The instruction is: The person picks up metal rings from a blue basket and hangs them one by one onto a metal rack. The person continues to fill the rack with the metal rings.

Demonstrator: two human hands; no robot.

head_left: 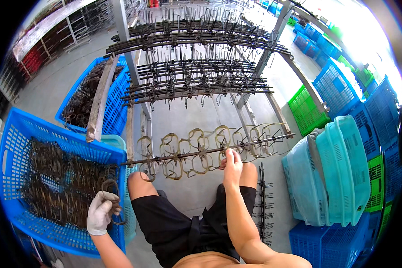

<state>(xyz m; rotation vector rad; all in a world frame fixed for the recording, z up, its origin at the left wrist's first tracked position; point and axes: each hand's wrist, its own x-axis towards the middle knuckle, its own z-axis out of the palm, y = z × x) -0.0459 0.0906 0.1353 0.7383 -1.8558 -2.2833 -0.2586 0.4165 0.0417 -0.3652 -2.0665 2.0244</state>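
Note:
My left hand (102,213), in a white glove, is closed around several dark curved metal rings (109,185) at the right wall of a blue plastic crate (67,126). That crate holds a tangle of similar dark metal pieces (53,187). Ahead of my knees a dark rod (187,154) lies crosswise on the rack, with brass-coloured oval metal loops (198,163) hanging along it. My bare right hand (232,167) is at the rod, right of its middle, fingertips pinched together near a loop. What sits between those fingertips is hidden.
Farther up the frame (129,58), more rods (196,85) with hooks lie in rows. Another blue crate (116,105) of metal pieces stands behind on the left. Stacked turquoise crates (344,174) are at the right. A hooked rod (262,201) stretches beside my right leg.

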